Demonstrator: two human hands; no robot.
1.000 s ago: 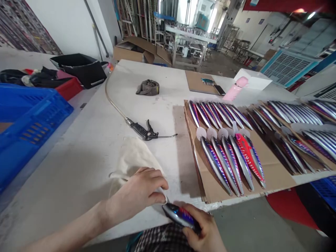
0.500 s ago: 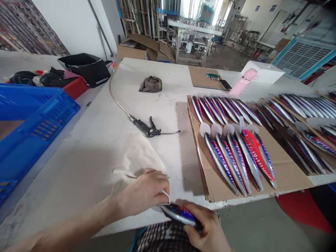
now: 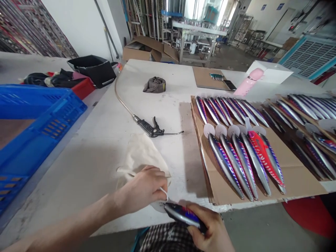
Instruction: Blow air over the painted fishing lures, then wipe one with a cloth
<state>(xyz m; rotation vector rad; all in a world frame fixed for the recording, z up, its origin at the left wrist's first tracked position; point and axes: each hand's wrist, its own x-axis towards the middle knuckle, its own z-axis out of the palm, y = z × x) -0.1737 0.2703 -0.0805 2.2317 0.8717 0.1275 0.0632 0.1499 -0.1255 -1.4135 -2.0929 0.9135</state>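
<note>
Silver lure (image 3: 181,214), still in right hand (image 3: 210,229)

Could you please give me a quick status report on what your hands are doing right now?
Right hand gripping lure. Left hand on cloth, beside lure. Air gun lying beyond cloth.

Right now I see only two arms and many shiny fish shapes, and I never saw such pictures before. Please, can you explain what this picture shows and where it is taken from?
This picture comes from a camera worn on a person's head, looking forward and down, so the two arms are the person's own. The right hand holds a silver and blue fishing lure. The left hand is on a cream cloth. On the white table, rows of similar lures lie on cardboard, and an air blow gun with its hose lies nearby.
</note>
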